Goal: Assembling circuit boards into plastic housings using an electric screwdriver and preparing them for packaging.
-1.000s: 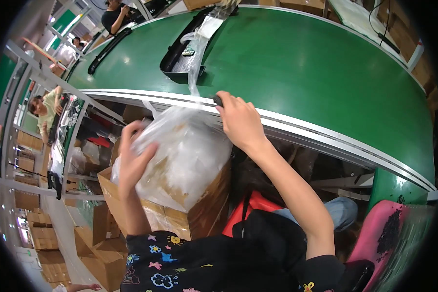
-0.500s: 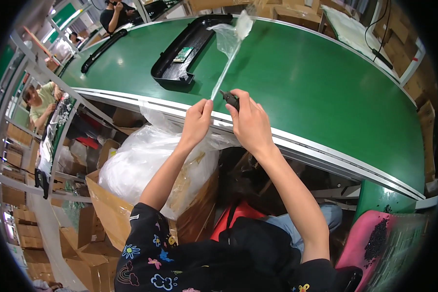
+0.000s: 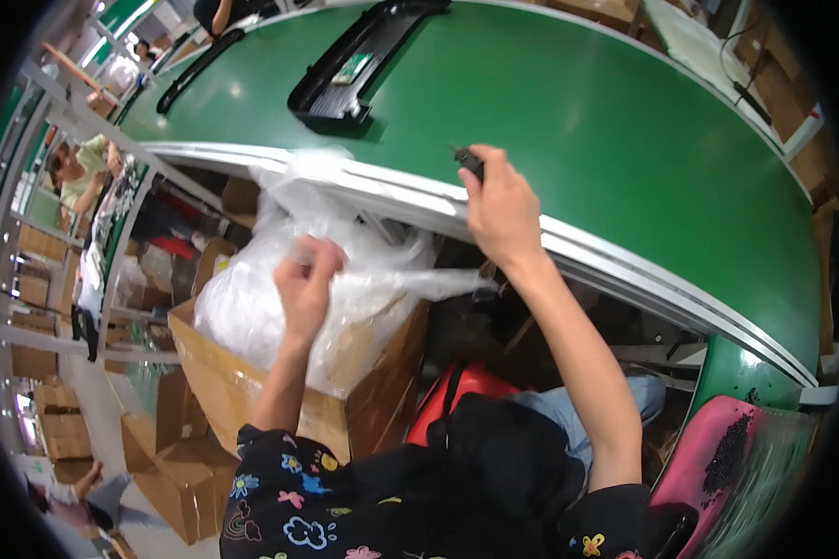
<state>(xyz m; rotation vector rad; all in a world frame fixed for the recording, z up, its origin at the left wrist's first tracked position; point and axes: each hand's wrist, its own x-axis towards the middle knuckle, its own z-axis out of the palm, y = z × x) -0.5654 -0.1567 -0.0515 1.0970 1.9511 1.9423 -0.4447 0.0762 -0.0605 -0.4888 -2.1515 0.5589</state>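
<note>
My right hand (image 3: 507,210) is closed around a small black hand tool (image 3: 470,164) with a narrow tip, over the front edge of the green-topped table (image 3: 569,121). Its exact kind does not show. My left hand (image 3: 309,279) is lower, over a heap of clear plastic film (image 3: 252,298) in a cardboard box (image 3: 216,373). Motion smears its curled fingers, hiding whether they grip any film. A pale strip of film (image 3: 419,282) stretches rightward from beside this hand. More blurred film (image 3: 312,172) rises against the table's metal edge.
A black plastic housing (image 3: 331,112) holding a green circuit board (image 3: 350,69) lies on the table, with a long black part (image 3: 196,74) to its left. A pink tray (image 3: 694,456) of small black pieces is at the lower right. Another person (image 3: 84,172) sits at the left.
My left hand has moved down and left from the table edge to over the box. The film stretched up over the table is gone from there. My right hand, still gripping the tool, shifted slightly right.
</note>
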